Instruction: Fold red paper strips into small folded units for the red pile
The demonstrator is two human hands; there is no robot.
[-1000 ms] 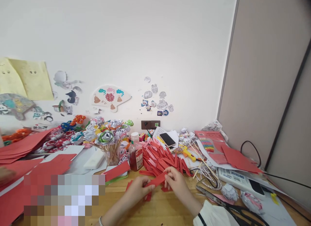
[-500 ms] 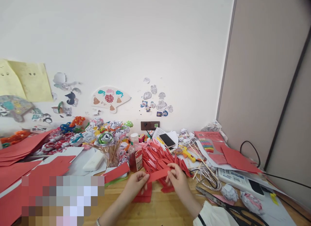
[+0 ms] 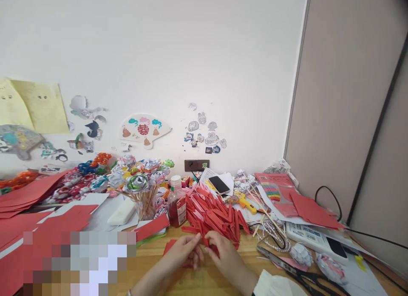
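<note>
Closing in, the left hand [image 3: 188,250] and right hand [image 3: 225,254] bring the red strip [image 3: 203,235], stretched flat half a second ago, between their fingertips, suggesting folding. Left fingers seem to pinch it; the right grip cannot be told. Red folded pieces [image 3: 215,209] lie just beyond.

We catalogue 2 lots: left hand [image 3: 185,250], bare, with 1 silvery wrist bracelet [image 3: 129,292], partly cropped; right hand [image 3: 225,254], bare, with 1 loose white sleeve [image 3: 278,285], softly creased, a dark sliver [image 3: 253,294] at its cuff.
</note>
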